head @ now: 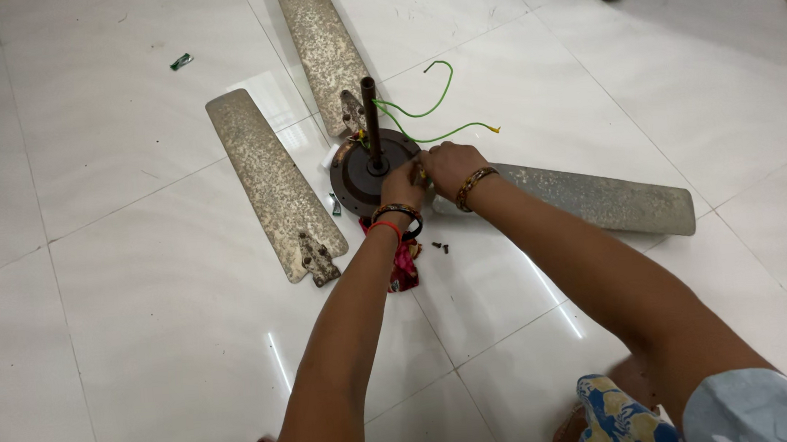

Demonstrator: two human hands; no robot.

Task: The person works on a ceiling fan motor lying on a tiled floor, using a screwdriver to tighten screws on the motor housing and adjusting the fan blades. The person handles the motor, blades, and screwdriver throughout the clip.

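Gripping fan motor (362,172) rim: both hands, left (403,185), right (450,166); three blades, two loose screws (440,246).

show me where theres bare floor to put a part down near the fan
Bare tile lies left of the loose blade, and between the arms below the small screws. More lies right of the green wire, above the attached blade. It is crowded at the motor hub, where the left hand and right hand meet.

Fan motor (367,172) on floor (145,358), loose blade (271,179) left, attached blade (604,199) right, screws (440,246) in front.
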